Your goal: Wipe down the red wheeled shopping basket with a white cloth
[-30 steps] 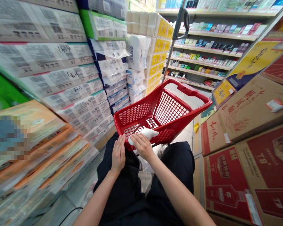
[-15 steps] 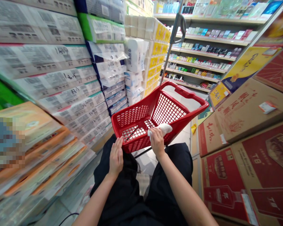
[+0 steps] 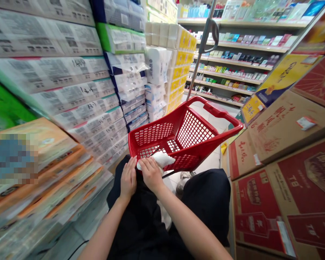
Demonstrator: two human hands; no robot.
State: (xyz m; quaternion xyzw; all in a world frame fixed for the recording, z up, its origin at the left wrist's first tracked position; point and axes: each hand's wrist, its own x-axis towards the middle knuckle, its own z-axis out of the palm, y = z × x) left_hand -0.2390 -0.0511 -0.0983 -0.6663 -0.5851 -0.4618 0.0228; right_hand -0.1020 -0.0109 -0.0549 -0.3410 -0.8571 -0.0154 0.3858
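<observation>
A red plastic shopping basket (image 3: 206, 142) with perforated walls and a raised handle stands tilted before my knees. My left hand (image 3: 128, 179) is closed at its near left corner, fingers together over the rim; the thumb side is partly hidden. Close beside it, my right hand (image 3: 151, 174) presses a bunched white cloth (image 3: 164, 159) onto the near rim. The fingers of that hand are bent over the cloth, which spreads out to the right along the rim. Inside the basket, the visible floor shows grid holes.
Wrapped paper packs (image 3: 78, 90) rise in stacks on the left, with orange packs (image 3: 70, 173) nearer me. Cardboard cartons (image 3: 281, 126) line the right side. A grey pole (image 3: 197, 68) stands behind the basket, before shelves (image 3: 241, 47) of small boxed goods.
My right hand has slid left along the near rim with the white cloth, coming close to my left hand. My left hand stays at the corner. My right knee has shifted slightly right.
</observation>
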